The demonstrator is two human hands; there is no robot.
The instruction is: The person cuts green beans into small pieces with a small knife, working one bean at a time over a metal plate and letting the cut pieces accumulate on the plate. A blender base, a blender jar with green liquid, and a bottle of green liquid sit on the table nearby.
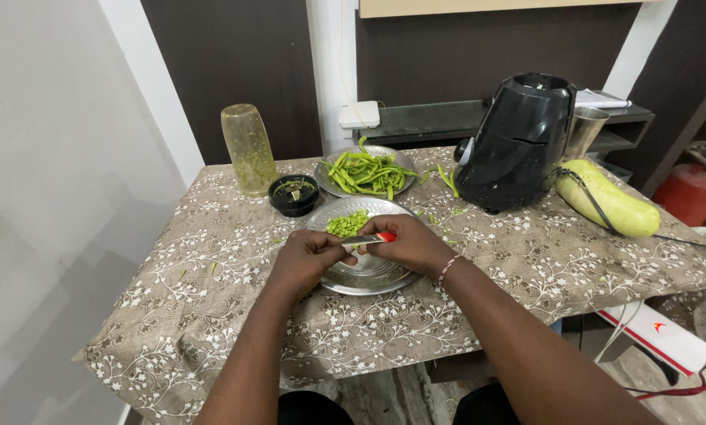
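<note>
Head view: a red-handled knife point(371, 238) sits clenched in the right hand point(413, 245), its blade meeting the left hand point(308, 260), whose grip is closed on something too small to tell. Both hover over a steel plate point(361, 275) of chopped green pieces point(347, 224) on the table point(211, 307), whole beans point(366, 173) behind

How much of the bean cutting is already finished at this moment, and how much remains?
Done: a small pile of chopped beans lies on the near steel plate. In hand: both hands meet over that plate, the right hand holding a red-handled knife. Left: most whole beans wait on the far plate.
</note>
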